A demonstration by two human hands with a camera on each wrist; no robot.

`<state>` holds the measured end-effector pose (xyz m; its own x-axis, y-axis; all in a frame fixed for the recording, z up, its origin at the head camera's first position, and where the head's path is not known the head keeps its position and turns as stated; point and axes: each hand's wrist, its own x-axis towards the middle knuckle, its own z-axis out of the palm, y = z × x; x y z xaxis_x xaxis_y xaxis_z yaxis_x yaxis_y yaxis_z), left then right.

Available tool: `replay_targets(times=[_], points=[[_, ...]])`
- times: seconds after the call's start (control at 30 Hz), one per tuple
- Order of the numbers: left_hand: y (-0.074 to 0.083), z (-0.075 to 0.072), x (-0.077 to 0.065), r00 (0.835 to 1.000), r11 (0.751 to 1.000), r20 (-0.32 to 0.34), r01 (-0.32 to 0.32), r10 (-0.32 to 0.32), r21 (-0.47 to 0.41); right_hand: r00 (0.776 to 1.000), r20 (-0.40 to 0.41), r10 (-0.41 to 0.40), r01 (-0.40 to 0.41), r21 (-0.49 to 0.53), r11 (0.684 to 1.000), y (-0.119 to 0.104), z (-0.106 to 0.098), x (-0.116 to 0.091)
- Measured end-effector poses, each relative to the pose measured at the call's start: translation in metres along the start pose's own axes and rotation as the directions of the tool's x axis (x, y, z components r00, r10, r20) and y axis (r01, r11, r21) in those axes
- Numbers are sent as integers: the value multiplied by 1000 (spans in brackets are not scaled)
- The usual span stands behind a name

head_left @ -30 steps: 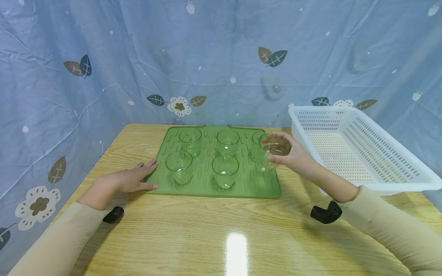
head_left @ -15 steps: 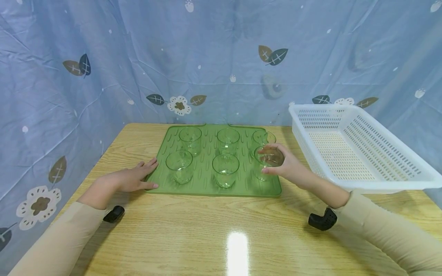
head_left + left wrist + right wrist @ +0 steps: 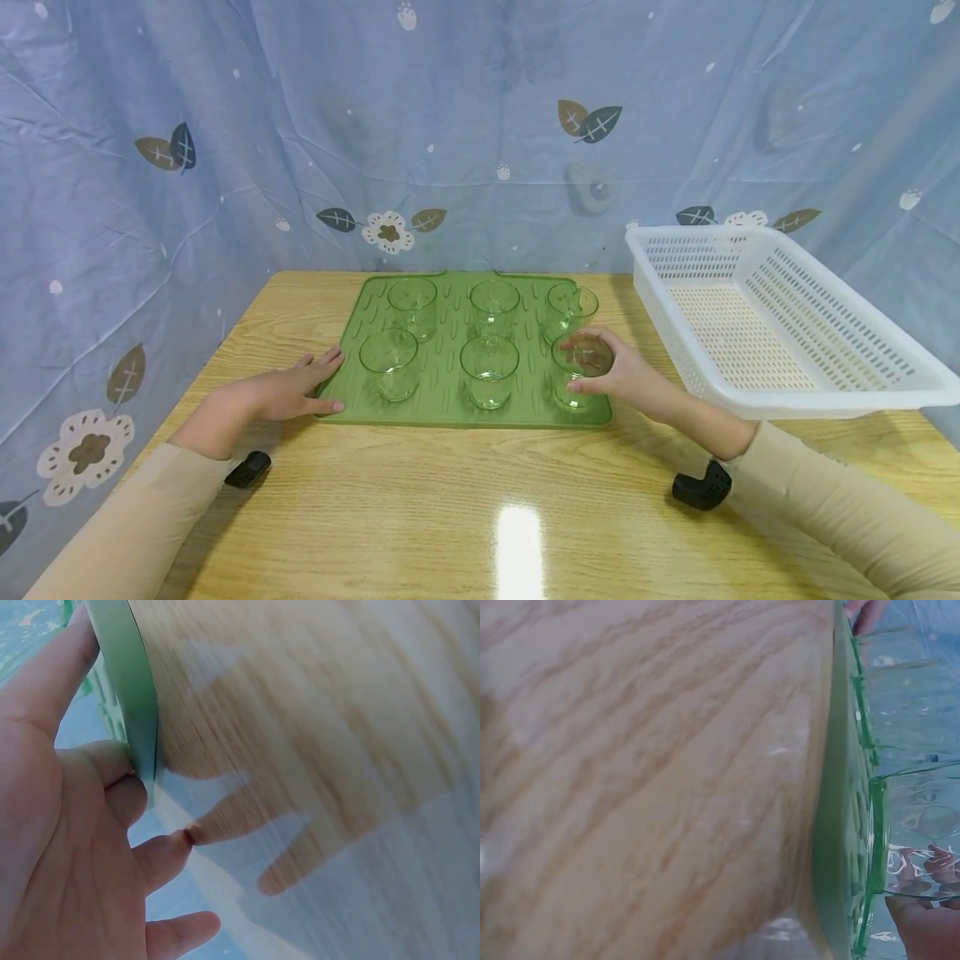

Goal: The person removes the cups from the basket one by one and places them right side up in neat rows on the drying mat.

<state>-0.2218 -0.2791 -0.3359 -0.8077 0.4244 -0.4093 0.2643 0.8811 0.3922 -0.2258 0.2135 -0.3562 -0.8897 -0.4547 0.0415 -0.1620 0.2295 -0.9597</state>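
Observation:
A green ridged mat lies on the wooden table with several clear glasses standing on it in two rows. My right hand grips the front right glass, thumb at its near side and fingers round the far side. In the right wrist view that glass stands upright at the mat, with part of the hand below it. At the mat's left edge my left hand rests with fingers spread. The left wrist view shows the left hand touching the mat's rim.
A white perforated plastic basket stands on the right of the table. Behind the right hand is the back right glass; the front middle glass is to its left. A blue patterned curtain hangs behind the table.
My right hand has brought its glass forward and down, from beside the back right glass to the mat's front right corner. The left hand has stayed in place.

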Motion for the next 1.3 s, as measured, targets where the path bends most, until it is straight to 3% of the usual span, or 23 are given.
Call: replay_targets(times=[0.73, 1.3], points=[[0, 1, 1, 1000, 1000, -3, -5, 5, 3, 994, 103, -30, 23, 66, 998, 6, -4, 0], [-4, 2, 1, 1000, 1000, -10, -21, 21, 7, 995, 77, -64, 64, -8, 998, 3, -7, -7]])
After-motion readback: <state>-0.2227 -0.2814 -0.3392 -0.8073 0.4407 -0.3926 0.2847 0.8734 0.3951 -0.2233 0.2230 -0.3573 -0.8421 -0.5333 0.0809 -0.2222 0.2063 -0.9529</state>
